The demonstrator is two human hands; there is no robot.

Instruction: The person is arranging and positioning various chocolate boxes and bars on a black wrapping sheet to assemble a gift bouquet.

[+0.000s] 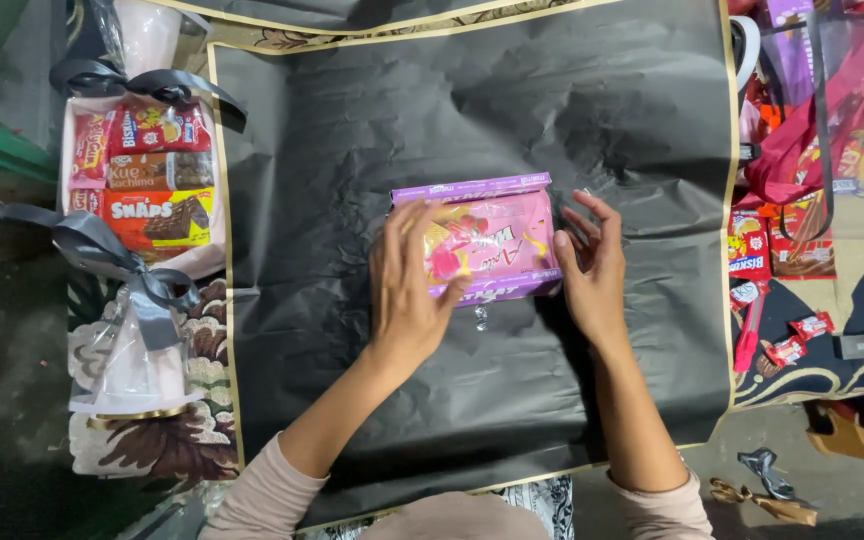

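A pink snack pack (497, 240) lies on top of a purple box (472, 188) in the middle of a black wrapping sheet (352, 160) with a gold border. My left hand (407, 290) rests flat on the left part of the pink pack, fingers spread. My right hand (592, 262) touches the pack's right end with fingers apart. Neither hand lifts the stack off the sheet.
At the left stands a finished parcel of snack packs (147, 185) in clear wrap tied with grey ribbon (112, 260). Loose red snack packets (752, 250) and a red bag (822, 140) lie at the right. A patterned cloth (152, 440) lies under the sheet.
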